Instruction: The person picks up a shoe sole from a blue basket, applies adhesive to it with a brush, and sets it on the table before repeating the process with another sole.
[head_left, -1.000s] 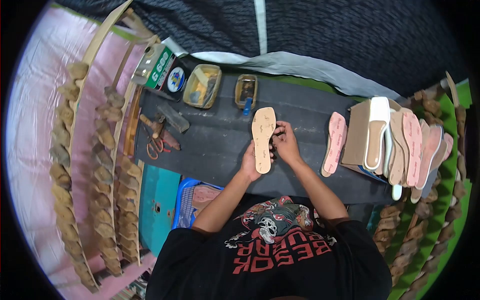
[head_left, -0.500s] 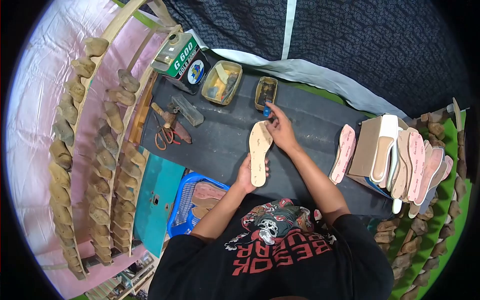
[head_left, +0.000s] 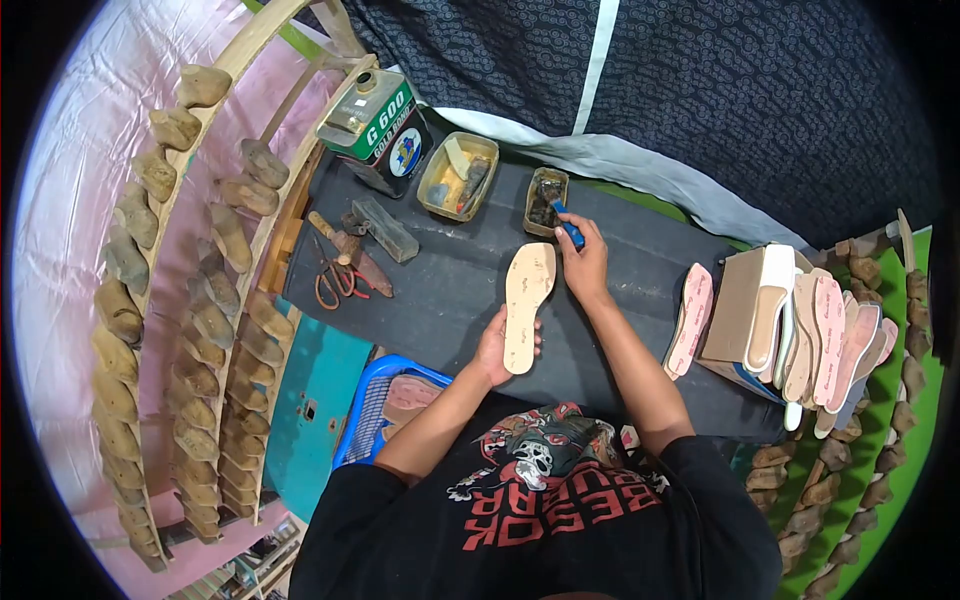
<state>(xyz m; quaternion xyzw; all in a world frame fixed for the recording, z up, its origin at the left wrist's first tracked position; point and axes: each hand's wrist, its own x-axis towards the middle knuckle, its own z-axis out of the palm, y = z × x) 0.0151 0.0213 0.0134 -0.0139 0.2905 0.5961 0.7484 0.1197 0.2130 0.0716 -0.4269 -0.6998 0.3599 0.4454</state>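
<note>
Since half a second ago the right hand (head_left: pixel 585 262) has travelled up from the toe of the insole (head_left: pixel 524 305) to the small tin (head_left: pixel 547 201) in the upper middle of the frame, and it now has its fingers closed around the blue handle of a brush (head_left: pixel 568 229) whose head dips into the tin's dark contents. The insole has barely shifted.

In the head view, the tan insole lies just above the centre of the frame, toe pointing up, over the dark work table (head_left: pixel 440 290). The left hand (head_left: pixel 497 352) grips its heel end from below, fingers wrapped under the edge and thumb on the rim; the toe end sits just beside the right hand.

Left of the small tin stands a larger rectangular tray (head_left: pixel 457 176), holding a pale flat scraper-like piece and some darker bits in a yellowish residue. Further left, in the upper left of the table, a green-labelled glue can (head_left: pixel 380 130) stands upright. Below it lie a hammer and orange-handled scissors (head_left: pixel 335 282).

At lower centre-left, beneath the table edge, a blue basket (head_left: pixel 370 420) holds a few more soles. At the right of the frame, pink and tan insoles (head_left: pixel 825 325) lean in a row against a cardboard box (head_left: pixel 733 300). Curved racks of wooden shoe lasts (head_left: pixel 205 300) fill the left side.
</note>
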